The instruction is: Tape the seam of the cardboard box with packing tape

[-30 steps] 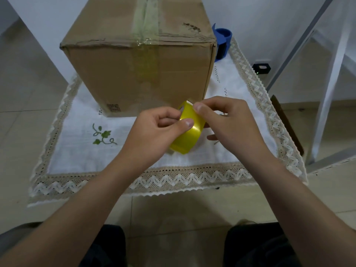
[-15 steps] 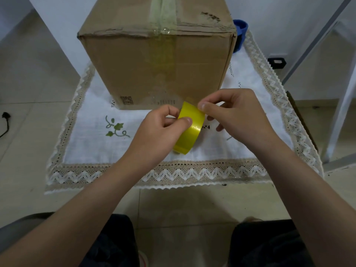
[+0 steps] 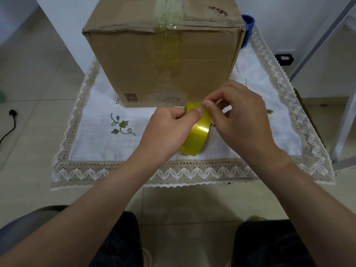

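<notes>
- A pale tiled floor [image 3: 28, 132] and white walls surround a low worktop covered by a white cloth [image 3: 96, 132] with a lace zigzag border and a small green vine stitched on it.
- The left hand [image 3: 167, 135] is closed around a roll of yellow tape [image 3: 198, 133], thumb pressed on the roll's top edge, holding it upright on edge above the cloth.
- The right hand [image 3: 240, 120] meets it from the other side, thumb and forefinger pinched together at the top of the roll, right by the left thumb.
- Just behind the hands stands the cardboard box [image 3: 134, 64], a strip of clear yellowish tape running over its top seam and down the middle of the near face.
- A blue object [image 3: 248, 22] peeks out behind the box's right rear corner.
- A black cord [image 3: 9, 126] lies on the floor at far left.
</notes>
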